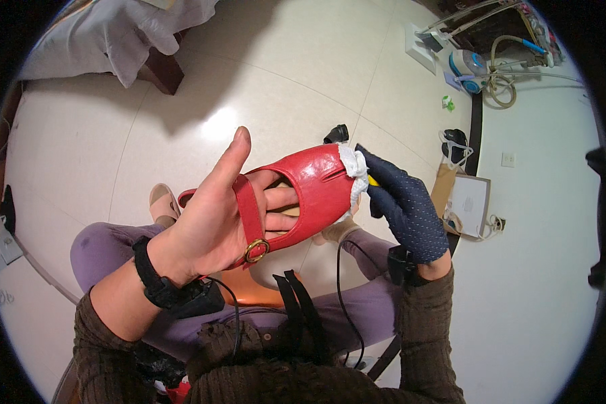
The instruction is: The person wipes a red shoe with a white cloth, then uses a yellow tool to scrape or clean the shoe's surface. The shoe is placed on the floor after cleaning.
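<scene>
A red Mary Jane shoe (pixel 314 190) with a buckled strap is held up in front of me. My left hand (pixel 212 215) has its fingers pushed through the shoe's opening under the strap, thumb sticking up outside, so the shoe rests on it. Crumpled white paper or cloth (pixel 354 174) covers the toe end, and a short dark slit shows in the red upper beside it. At that toe end is my right hand (pixel 404 205), in a dark dotted glove, fingers closed together. A bit of something yellow (pixel 373 180) peeks out at its fingertips; the rest is hidden.
Beyond the shoe, a small black object (pixel 337 134) lies on the tiled floor (pixel 283 74). An orange seat (pixel 252 288) shows between my legs. To the right are an open cardboard box (pixel 461 202) and a blue-white vacuum cleaner (pixel 468 64) by the wall. Black cables (pixel 340 269) hang near my arms.
</scene>
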A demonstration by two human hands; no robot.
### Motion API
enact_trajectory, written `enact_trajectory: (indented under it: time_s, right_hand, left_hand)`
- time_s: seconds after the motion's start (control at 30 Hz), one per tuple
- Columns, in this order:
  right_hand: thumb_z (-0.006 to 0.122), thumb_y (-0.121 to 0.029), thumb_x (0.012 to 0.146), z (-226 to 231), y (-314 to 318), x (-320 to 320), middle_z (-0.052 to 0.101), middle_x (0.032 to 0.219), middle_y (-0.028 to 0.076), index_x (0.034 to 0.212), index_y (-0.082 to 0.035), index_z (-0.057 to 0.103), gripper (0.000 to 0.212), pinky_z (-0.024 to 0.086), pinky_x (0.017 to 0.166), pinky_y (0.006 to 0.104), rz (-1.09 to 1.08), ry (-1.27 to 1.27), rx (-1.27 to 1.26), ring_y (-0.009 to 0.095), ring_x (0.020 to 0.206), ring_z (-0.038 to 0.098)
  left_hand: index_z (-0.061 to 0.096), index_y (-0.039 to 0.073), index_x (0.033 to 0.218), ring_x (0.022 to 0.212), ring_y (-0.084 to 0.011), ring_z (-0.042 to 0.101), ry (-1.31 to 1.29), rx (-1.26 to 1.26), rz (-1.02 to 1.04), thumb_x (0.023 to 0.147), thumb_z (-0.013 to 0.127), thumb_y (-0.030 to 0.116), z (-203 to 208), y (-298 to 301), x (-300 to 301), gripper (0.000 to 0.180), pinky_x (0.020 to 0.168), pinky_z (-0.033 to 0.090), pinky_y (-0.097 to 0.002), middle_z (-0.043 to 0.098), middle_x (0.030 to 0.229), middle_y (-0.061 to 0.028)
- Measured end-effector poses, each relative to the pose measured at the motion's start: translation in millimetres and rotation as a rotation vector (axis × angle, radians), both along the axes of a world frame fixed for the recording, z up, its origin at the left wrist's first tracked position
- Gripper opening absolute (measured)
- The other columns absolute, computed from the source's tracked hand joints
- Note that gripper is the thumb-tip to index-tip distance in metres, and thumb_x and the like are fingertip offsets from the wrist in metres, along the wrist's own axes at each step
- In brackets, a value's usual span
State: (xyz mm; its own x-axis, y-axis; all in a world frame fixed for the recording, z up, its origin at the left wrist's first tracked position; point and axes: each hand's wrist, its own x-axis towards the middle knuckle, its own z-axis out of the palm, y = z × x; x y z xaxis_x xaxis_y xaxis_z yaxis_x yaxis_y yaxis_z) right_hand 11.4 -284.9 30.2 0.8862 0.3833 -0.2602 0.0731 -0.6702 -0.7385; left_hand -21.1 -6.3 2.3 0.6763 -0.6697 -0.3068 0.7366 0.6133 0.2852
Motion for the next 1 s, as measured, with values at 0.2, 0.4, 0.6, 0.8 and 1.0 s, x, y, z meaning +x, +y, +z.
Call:
enact_trajectory:
  time_s: [0.2, 0.4, 0.6, 0.8, 1.0]
  right_hand:
    - [0.057, 0.003, 0.097, 18.2, -4.8, -4.4, 0.07, 0.117, 0.015, 0.159, -0.01, 0.038, 0.066, 0.054, 0.071, 0.0298, -0.055, 0.208, 0.133, 0.016, 0.082, 0.06]
    - [0.056, 0.0, 0.098, 25.9, -5.7, 3.0, 0.069, 0.125, 0.017, 0.154, -0.011, 0.046, 0.058, 0.057, 0.075, 0.033, 0.058, 0.243, 0.039, 0.022, 0.092, 0.067]
    - [0.056, 0.0, 0.1, 25.6, -12.8, 3.7, 0.072, 0.106, 0.009, 0.135, -0.002, 0.064, 0.035, 0.05, 0.062, 0.0274, -0.018, 0.09, 0.047, 0.011, 0.064, 0.057]
    - [0.057, 0.003, 0.098, 27.7, -33.9, -4.6, 0.074, 0.104, 0.01, 0.129, -0.004, 0.067, 0.034, 0.052, 0.065, 0.0285, -0.016, -0.117, -0.136, 0.013, 0.067, 0.059]
    - [0.065, 0.005, 0.089, 16.8, -14.7, -11.3, 0.074, 0.113, 0.016, 0.123, -0.01, 0.072, 0.038, 0.057, 0.084, 0.0378, 0.21, -0.446, -0.345, 0.032, 0.093, 0.072]
  left_hand:
    - [0.029, -0.007, 0.155, 0.114, -0.0322, 0.07, 0.02, 0.04, 0.022, 0.099, 0.023, 0.078, 4.2, -3.3, -4.3, 0.102, 0.102, 0.055, -0.0403, 0.057, 0.142, -0.0273]
    - [0.031, -0.007, 0.154, 0.114, -0.0292, 0.07, 0.007, 0.111, -0.023, 0.1, 0.025, 0.076, 1.8, -4.1, -2.2, 0.099, 0.103, 0.054, -0.0376, 0.058, 0.142, -0.0255]
    - [0.032, -0.006, 0.154, 0.112, -0.0281, 0.07, -0.041, 0.181, -0.036, 0.102, 0.024, 0.074, -3.4, -4.9, -3.0, 0.096, 0.102, 0.054, -0.0364, 0.059, 0.142, -0.0245]
    - [0.03, -0.006, 0.154, 0.111, -0.0295, 0.071, -0.044, 0.167, 0.004, 0.101, 0.025, 0.075, -5.9, -7.8, -8.1, 0.097, 0.101, 0.055, -0.0366, 0.058, 0.142, -0.0251]
    - [0.029, -0.007, 0.155, 0.11, -0.0297, 0.071, -0.033, 0.187, -0.011, 0.101, 0.025, 0.074, -9.0, -8.8, -6.4, 0.097, 0.101, 0.055, -0.0376, 0.058, 0.143, -0.0251]
